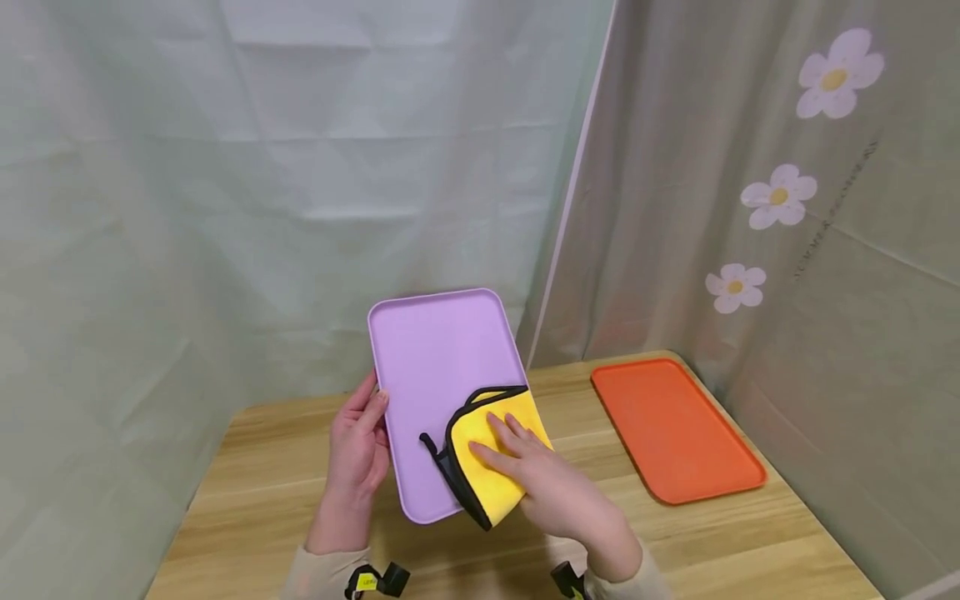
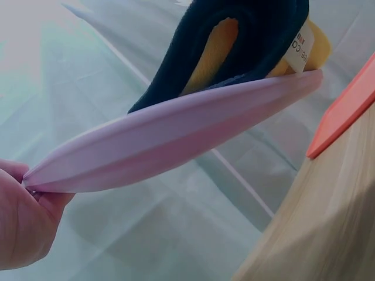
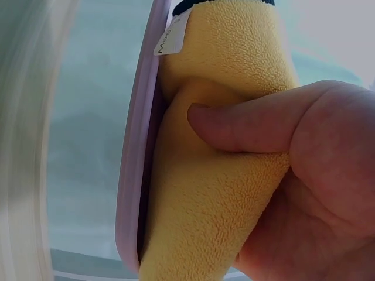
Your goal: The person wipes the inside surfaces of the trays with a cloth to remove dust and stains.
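Note:
A lilac rectangular tray (image 1: 446,358) is held up at a tilt over the table. My left hand (image 1: 358,446) grips its left long edge, thumb on the rim and fingers behind, and the left wrist view shows that hand (image 2: 26,216) at the tray's edge. A folded yellow cloth (image 1: 480,437) with black trim lies against the tray's lower right part. My right hand (image 1: 547,479) holds the cloth against the tray, fingers spread over it. In the right wrist view the thumb of that hand (image 3: 328,134) sinks into the plush cloth, which has a white label.
An orange tray (image 1: 678,429) lies flat at the right of the wooden table (image 1: 262,467). Pale curtains (image 1: 300,167) hang behind the table and along its right side, the right one (image 1: 645,167) printed with white flowers.

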Demonstrator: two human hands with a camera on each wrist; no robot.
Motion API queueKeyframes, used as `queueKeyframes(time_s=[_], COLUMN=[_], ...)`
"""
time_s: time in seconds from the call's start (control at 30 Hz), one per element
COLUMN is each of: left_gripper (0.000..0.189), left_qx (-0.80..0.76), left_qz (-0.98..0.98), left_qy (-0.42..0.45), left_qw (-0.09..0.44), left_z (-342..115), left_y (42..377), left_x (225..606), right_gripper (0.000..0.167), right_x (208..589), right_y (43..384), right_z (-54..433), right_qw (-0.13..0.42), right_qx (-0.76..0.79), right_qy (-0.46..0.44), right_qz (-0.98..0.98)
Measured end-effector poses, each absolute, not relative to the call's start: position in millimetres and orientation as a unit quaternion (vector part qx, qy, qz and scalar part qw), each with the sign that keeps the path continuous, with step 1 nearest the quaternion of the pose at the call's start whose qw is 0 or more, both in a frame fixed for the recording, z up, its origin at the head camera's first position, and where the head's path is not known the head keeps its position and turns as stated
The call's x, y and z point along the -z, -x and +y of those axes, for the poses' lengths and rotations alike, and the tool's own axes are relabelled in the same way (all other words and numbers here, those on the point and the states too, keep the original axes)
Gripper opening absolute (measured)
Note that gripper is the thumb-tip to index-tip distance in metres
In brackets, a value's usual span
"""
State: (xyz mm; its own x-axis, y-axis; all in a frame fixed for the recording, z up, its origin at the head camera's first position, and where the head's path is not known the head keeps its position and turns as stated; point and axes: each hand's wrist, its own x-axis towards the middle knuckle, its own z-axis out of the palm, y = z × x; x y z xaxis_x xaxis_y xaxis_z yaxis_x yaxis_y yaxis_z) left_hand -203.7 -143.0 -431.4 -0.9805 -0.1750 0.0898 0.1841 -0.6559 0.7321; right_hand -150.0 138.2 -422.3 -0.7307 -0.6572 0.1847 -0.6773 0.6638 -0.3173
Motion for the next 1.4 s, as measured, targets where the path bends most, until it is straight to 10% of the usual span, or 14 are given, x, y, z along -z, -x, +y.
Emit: queueKeyframes(time_s=[1.4], left_gripper=[0.040], left_qx=[0.926], left_qz=[-0.363], left_qy=[0.003], left_qw=[0.102], left_z=[-131.6], left_y=[199.2], left_x=[432.6], right_gripper=[0.093], right_x=[422.0], right_y=[138.9], right_z=[140.7], right_qw=[0.003], right_qx=[-0.206], right_qy=[-0.332], right_qz=[-0.921])
